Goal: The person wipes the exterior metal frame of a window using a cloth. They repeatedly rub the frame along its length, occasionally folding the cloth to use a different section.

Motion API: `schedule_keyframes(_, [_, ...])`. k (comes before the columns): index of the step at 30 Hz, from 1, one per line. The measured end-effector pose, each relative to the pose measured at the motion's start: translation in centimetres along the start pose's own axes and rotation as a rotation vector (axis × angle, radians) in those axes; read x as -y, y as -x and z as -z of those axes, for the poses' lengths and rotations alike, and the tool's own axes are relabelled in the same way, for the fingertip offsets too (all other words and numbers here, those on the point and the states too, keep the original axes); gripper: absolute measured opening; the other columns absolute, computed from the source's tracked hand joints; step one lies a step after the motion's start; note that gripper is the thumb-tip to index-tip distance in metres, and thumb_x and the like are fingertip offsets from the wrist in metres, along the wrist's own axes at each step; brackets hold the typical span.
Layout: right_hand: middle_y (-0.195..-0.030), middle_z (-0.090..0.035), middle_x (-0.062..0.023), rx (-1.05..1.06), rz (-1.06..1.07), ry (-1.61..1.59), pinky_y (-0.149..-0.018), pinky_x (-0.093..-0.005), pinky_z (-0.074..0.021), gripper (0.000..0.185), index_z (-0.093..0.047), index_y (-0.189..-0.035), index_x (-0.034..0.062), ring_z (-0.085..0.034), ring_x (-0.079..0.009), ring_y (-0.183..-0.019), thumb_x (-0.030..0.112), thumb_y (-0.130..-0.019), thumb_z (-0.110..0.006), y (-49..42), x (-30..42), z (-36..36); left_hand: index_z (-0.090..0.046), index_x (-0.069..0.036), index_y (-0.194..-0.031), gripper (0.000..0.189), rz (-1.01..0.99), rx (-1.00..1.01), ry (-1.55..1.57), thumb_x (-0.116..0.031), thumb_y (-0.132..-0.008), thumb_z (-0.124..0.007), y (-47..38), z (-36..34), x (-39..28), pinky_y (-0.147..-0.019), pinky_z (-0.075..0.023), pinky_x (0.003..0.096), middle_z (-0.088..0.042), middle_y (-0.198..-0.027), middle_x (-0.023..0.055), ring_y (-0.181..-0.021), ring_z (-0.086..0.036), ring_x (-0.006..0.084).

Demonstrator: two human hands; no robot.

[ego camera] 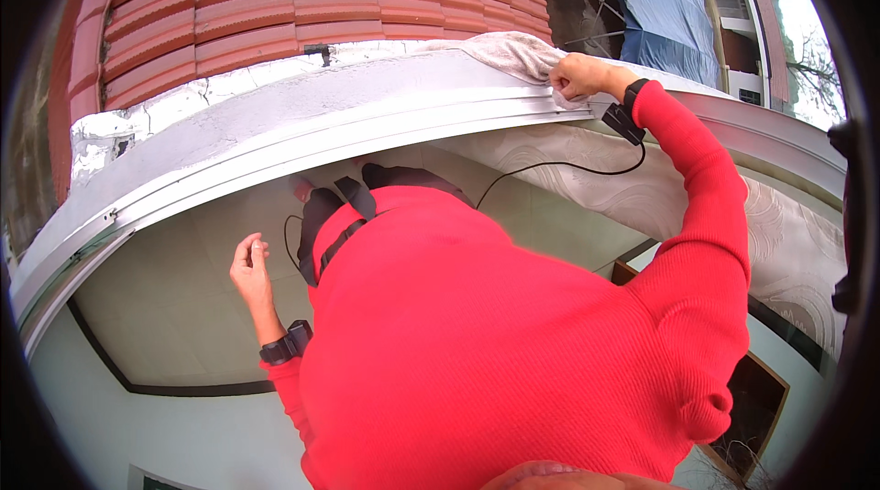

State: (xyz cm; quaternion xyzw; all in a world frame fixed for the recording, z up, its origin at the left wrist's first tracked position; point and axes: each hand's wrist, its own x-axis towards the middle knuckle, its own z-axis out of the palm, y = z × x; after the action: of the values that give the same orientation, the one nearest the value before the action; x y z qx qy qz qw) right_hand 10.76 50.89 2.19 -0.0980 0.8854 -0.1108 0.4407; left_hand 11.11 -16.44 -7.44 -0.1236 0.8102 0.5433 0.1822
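My right hand [576,77] grips a light, crumpled cloth [512,55] at the right part of the window opening. The cloth spreads leftward from my fist over the outer sill [385,74], and a bit of it hangs below my fist onto the white window track [412,112]. My left hand [251,268] hangs low beside my body, inside the room, its fingers loosely curled and touching nothing I can see. Both wrists wear black straps with small boxes.
Red roof tiles [275,9] lie just beyond the sill. A blue tarp [663,9] covers something farther out. A patterned curtain [605,167] hangs inside at the right, under my arm. A black cable [564,164] runs from my right wrist. Glass panes [75,260] stand at the left.
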Motion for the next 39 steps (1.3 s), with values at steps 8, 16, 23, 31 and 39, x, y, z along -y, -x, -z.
schedule_keyframes(8, [-0.092,-0.063,0.0005,-0.234,0.188,-1.408,-0.074,-0.0195,-0.0508,0.020,-0.064,-0.095,0.0031,-0.058,-0.0044,-0.080,0.020,-0.087,-0.072,-2.1,5.5,7.3,-0.066,0.001,-0.107,0.019,-0.205,0.195,0.093,-0.012,-0.096,-0.059,-4.3,-2.3,-11.6,-0.073,-0.0489,0.0237,-0.066,-0.088,0.0048,-0.080,-0.060,0.0097])
schedule_keyframes(16, [-0.099,-0.066,-0.0043,-0.319,0.558,-1.512,-0.078,-0.0244,-0.0562,0.026,-0.061,-0.106,0.0014,-0.064,-0.0089,-0.087,0.022,-0.091,-0.068,-3.2,14.8,11.3,-0.057,-0.009,-0.129,0.045,-0.827,0.670,0.136,-0.017,-0.086,-0.067,-11.6,-17.6,-26.5,-0.080,-0.0498,0.0334,-0.064,-0.108,0.0099,-0.091,-0.060,0.0199])
schedule_keyframes(23, [-0.107,-0.066,-0.0033,-0.646,0.383,-1.383,-0.081,-0.0263,-0.0540,0.036,-0.060,-0.121,0.0027,-0.062,-0.0088,-0.093,0.027,-0.094,-0.064,-2.6,14.7,10.7,-0.063,0.003,-0.110,0.035,-0.633,0.992,-0.171,-0.028,-0.094,-0.059,-15.7,-20.9,-30.7,-0.073,-0.0501,0.0352,-0.069,-0.084,0.0098,-0.074,-0.063,0.0183])
schedule_keyframes(31, [-0.102,-0.067,-0.0005,-1.247,-0.104,-1.320,-0.069,-0.0191,-0.0479,0.034,-0.065,-0.120,0.0068,-0.056,-0.0036,-0.078,0.026,-0.092,-0.066,4.5,9.9,0.0,-0.055,0.001,-0.084,0.022,-0.572,1.315,-0.096,-0.019,-0.090,-0.053,-10.1,-20.4,-30.3,-0.084,-0.0395,0.0265,-0.051,-0.092,0.0029,-0.084,-0.046,0.0142])
schedule_keyframes(39, [-0.092,-0.066,-0.0010,-1.380,-0.220,-1.381,-0.066,-0.0207,-0.0452,0.031,-0.065,-0.118,0.0043,-0.054,-0.0057,-0.076,0.020,-0.092,-0.062,9.9,9.3,-9.5,-0.057,0.004,-0.106,0.029,-1.098,1.516,-0.573,-0.015,-0.085,-0.054,-4.9,-34.4,-28.8,-0.088,-0.0403,0.0389,-0.044,-0.101,0.0157,-0.095,-0.048,0.0305])
